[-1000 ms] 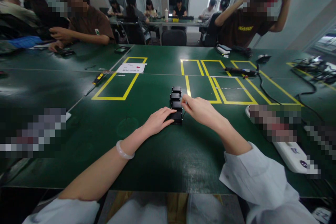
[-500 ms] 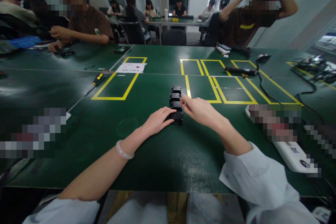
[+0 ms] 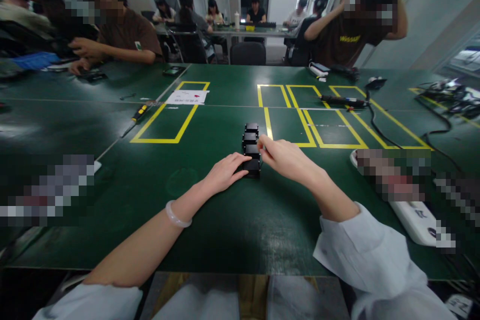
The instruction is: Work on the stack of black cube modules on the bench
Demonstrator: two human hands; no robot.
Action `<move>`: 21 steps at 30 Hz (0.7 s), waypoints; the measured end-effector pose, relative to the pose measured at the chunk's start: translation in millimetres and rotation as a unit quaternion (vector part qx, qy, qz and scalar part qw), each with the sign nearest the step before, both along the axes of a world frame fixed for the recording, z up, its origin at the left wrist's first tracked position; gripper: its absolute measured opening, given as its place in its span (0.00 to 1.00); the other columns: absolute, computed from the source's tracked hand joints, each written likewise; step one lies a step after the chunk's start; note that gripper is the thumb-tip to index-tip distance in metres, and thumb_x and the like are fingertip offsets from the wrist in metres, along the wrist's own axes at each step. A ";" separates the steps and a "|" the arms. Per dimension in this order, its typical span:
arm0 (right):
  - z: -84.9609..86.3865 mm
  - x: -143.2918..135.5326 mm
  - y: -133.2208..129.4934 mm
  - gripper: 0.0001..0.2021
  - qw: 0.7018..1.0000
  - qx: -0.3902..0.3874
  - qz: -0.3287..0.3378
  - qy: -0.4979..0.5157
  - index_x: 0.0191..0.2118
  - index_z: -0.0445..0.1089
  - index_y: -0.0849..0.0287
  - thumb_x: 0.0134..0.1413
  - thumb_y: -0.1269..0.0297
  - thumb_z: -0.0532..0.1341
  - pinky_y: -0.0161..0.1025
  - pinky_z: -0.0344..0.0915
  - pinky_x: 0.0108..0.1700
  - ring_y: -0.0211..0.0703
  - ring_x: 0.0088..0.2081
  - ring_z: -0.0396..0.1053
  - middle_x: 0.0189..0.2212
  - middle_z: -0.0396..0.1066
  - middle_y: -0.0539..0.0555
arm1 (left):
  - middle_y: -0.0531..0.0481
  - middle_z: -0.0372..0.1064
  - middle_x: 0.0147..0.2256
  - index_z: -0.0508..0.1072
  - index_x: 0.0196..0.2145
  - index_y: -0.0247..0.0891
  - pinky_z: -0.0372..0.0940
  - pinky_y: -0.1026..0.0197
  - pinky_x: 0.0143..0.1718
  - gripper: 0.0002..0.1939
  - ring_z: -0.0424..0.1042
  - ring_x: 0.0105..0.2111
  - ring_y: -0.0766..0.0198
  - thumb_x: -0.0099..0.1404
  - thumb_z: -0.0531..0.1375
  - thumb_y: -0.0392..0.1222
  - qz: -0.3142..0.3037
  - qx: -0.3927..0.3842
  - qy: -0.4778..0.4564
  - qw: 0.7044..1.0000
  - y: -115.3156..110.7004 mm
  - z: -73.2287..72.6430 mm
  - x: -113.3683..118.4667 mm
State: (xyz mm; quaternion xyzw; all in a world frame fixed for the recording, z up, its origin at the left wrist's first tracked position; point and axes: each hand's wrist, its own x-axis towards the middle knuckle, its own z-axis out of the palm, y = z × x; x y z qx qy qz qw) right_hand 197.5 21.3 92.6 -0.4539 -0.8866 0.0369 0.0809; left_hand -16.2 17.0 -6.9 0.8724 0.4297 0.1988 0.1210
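Note:
A row of several small black box-like blocks (image 3: pixel 252 149) runs away from me on the green table (image 3: pixel 221 230), in the middle of the view. My left hand (image 3: pixel 225 172) rests at the left of the nearest black block (image 3: pixel 252 167), thumb and forefinger pressed against it from that side. To the right of the row, my right hand (image 3: pixel 282 155) has its fingers curled into a pinch beside the blocks. Whatever is between those fingertips is too small or hidden to make out.
Yellow tape rectangles (image 3: pixel 268 125) mark the table beyond my hands. A black electric screwdriver (image 3: pixel 344 101) with a cord lies at the right, a yellow-and-black one (image 3: pixel 140 112) at the left. A paper sheet (image 3: pixel 187 97) and a white elongated object (image 3: pixel 410 222) also lie there. Two people sit opposite.
My hands and the black blocks look the same as before. The person at the far right has lowered their raised arms a little.

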 end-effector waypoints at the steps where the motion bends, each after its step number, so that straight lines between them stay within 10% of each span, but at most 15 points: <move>1: 0.0 -0.3 0.1 0.12 1.000 0.000 -0.001 0.001 0.45 0.61 0.57 0.64 0.61 0.45 0.34 0.46 0.27 0.39 0.28 0.66 0.30 0.72 0.53 | 0.46 0.63 0.48 0.61 0.56 0.43 0.63 0.53 0.50 0.19 0.66 0.48 0.57 0.69 0.52 0.47 0.000 0.000 0.000 1.000 -0.1 0.2 0.2; 21: -1.1 -1.0 0.7 0.13 1.000 0.001 -0.012 -0.005 0.45 0.60 0.57 0.65 0.60 0.43 0.34 0.46 0.27 0.39 0.27 0.65 0.30 0.72 0.54 | 0.46 0.63 0.48 0.61 0.56 0.43 0.63 0.53 0.49 0.18 0.65 0.48 0.56 0.69 0.52 0.46 0.002 -0.001 0.010 1.000 0.6 0.4 0.3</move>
